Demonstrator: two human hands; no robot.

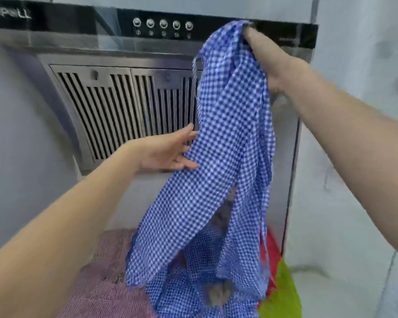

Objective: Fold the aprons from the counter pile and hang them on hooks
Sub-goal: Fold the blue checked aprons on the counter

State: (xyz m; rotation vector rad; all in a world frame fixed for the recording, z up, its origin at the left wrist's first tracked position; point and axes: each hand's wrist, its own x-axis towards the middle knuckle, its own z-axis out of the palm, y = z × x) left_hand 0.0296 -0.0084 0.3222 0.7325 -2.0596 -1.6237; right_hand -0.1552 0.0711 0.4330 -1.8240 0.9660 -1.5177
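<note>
two bare arms reach forward in front of a steel range hood [115, 106] with slatted vents and a black strip of round buttons [163, 24] along its top. on the left, the left hand [168, 152] is spread, its fingers [186, 164] straight and released, their tips touching the left edge of a hanging blue checked apron [228, 157] about halfway down its length; it grasps nothing. below that arm, a pink checked cloth [106, 278] lies on the desk. the blue apron hangs in loose, bunched folds from near the top of the hood down to the desk, where its lower end seems to pile up on more blue checked fabric; motion blur makes the boundary hard to tell. to the right of the apron's foot, a red cloth [272, 246] and a green cloth [283, 292] show in part. up on the right, the right hand [274, 63] is raised in front of the hood's black strip, its fingers clenched round the gathered top of the apron, holding it up. a pale wall [354, 157] fills the far right.
</note>
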